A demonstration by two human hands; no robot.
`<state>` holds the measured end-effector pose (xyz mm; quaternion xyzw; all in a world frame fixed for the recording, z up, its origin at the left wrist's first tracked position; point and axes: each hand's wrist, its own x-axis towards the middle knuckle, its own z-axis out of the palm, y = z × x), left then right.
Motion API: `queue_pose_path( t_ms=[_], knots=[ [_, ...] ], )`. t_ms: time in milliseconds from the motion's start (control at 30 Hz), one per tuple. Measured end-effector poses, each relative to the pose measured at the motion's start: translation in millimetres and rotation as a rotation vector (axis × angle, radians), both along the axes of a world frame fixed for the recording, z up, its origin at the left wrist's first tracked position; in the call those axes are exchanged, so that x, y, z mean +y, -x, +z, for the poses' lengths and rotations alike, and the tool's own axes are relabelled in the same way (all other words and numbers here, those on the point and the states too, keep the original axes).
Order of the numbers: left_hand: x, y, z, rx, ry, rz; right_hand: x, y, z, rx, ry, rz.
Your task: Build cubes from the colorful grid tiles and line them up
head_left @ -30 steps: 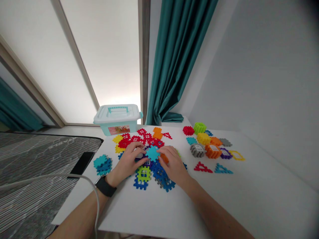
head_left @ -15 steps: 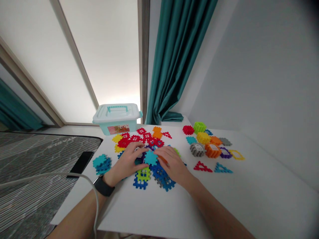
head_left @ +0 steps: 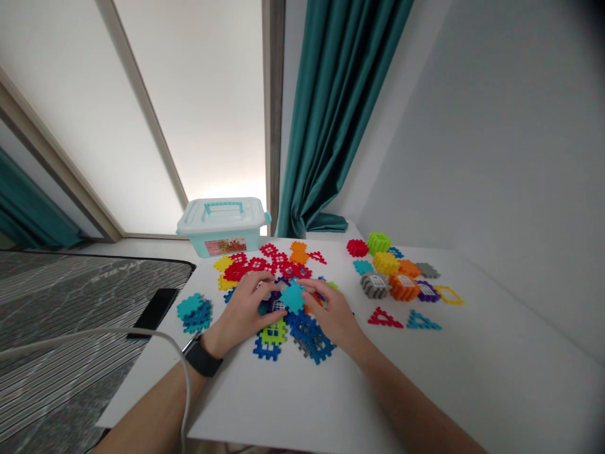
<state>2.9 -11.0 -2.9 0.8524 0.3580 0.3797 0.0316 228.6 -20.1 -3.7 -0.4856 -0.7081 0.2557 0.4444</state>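
Note:
A light-blue toothed building tile (head_left: 292, 296) is held above the pile at the table's middle. My right hand (head_left: 334, 315) grips its right edge between thumb and fingers. On the tile's left side, my left hand (head_left: 250, 308) is open, with thumb and fingers apart and their tips close to the tile's edge. Beneath and around the hands lie dark-blue tiles (head_left: 312, 337), a green window tile (head_left: 273, 333) and purple ones partly hidden by the fingers. Red tiles (head_left: 258, 265) spread just behind the hands.
A lidded teal box (head_left: 222, 243) stands at the back left. Linked toothed blocks (head_left: 387, 263) and triangle pieces (head_left: 385, 317) lie on the right. Light-blue tiles (head_left: 191, 307) are stacked at left, near a black phone (head_left: 154, 312). A white cable (head_left: 118, 330) crosses my left forearm.
The light-blue tile has moved slightly right and up with my right hand. My left fingers, which were against its left edge, are now a little apart from it.

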Motion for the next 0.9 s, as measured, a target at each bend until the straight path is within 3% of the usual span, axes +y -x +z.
queue_pose_path(
  t_ms=[167,267,433,600,900],
  knots=[
    [1.1,2.8,0.8,0.089,0.024,-0.083,1.2,-2.6,0.8,-0.027,-0.019,0.1],
    [2.4,4.0,-0.9,0.106,0.011,-0.072,0.0,-1.5,-2.2,-0.063,-0.023,0.09],
    [5.0,7.1,-2.6,0.036,-0.036,0.043,-3.9,-1.8,-5.4,-0.204,-0.257,0.135],
    [7.5,10.0,-6.2,-0.029,-0.031,0.044,-5.0,-3.0,-6.2,-0.356,-0.373,0.137],
    [4.3,7.6,-5.1,-0.045,-0.023,0.023,-8.0,-0.2,-7.1,-0.412,-0.386,0.082]
  ],
)
